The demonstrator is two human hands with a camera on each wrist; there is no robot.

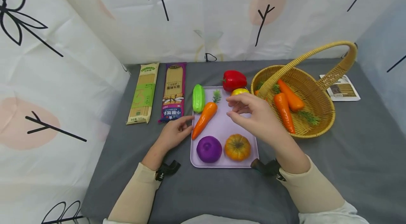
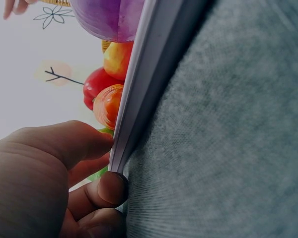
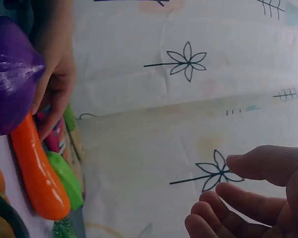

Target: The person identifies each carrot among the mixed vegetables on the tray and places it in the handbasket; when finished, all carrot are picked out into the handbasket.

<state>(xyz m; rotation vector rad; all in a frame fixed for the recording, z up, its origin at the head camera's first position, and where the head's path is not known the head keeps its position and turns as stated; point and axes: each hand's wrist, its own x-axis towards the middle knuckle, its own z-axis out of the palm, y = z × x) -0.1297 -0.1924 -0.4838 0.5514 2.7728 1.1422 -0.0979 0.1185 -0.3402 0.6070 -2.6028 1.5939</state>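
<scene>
My left hand [image 1: 172, 134] is at the left edge of a lavender tray [image 1: 220, 123]. In the left wrist view its thumb and fingers pinch the tray's rim [image 2: 134, 94]. My right hand [image 1: 253, 113] hovers over the tray's right side, fingers loosely bent and holding nothing. On the tray are an orange carrot [image 1: 204, 120], a green cucumber [image 1: 198, 98], a purple onion [image 1: 209, 149] and a small pumpkin [image 1: 237, 147]. A red bell pepper [image 1: 234, 80] overlaps the far edge. Beside it, a yellow fruit [image 1: 239, 91] is partly hidden by my right hand.
A wicker basket [image 1: 330, 114] with a tall handle stands to the right, with several carrots [image 1: 284, 109] inside. Two noodle packs, one green [image 1: 143, 93] and one purple [image 1: 173, 91], lie left of the tray. Behind the basket lies a flat white packet [image 1: 344, 90]. Printed cloth hangs behind the table.
</scene>
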